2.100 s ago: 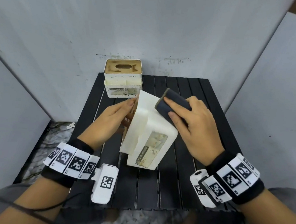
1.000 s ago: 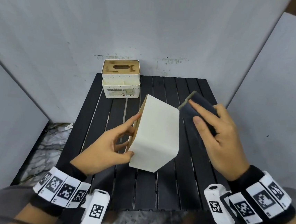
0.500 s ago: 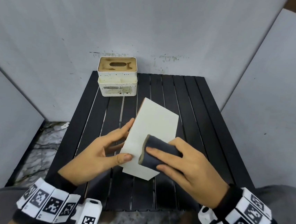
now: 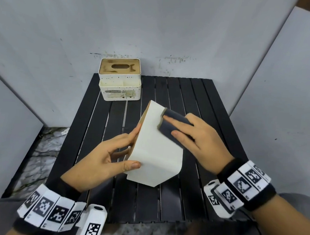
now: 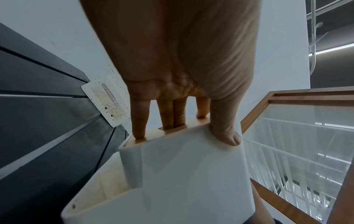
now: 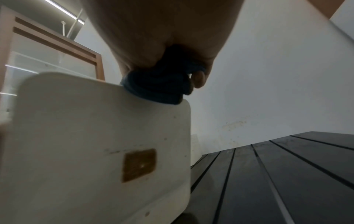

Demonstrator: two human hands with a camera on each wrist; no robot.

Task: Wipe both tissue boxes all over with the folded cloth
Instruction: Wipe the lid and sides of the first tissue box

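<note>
White tissue box (image 4: 157, 148) is held tipped over the black slatted table (image 4: 216, 123), gripped by the left hand (image 4: 104, 161), while the folded cloth (image 4: 174, 126) is pinched and pressed on it by the right hand (image 4: 199, 140). Second tissue box (image 4: 119, 81) sits at the back.

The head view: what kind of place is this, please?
Probably a small staged recording booth, not a home kitchen. Plain grey partition panels close in a black slatted table, and only two tissue boxes, one at the back and one being wiped, are on it. The wrist views show shelving beyond.
</note>
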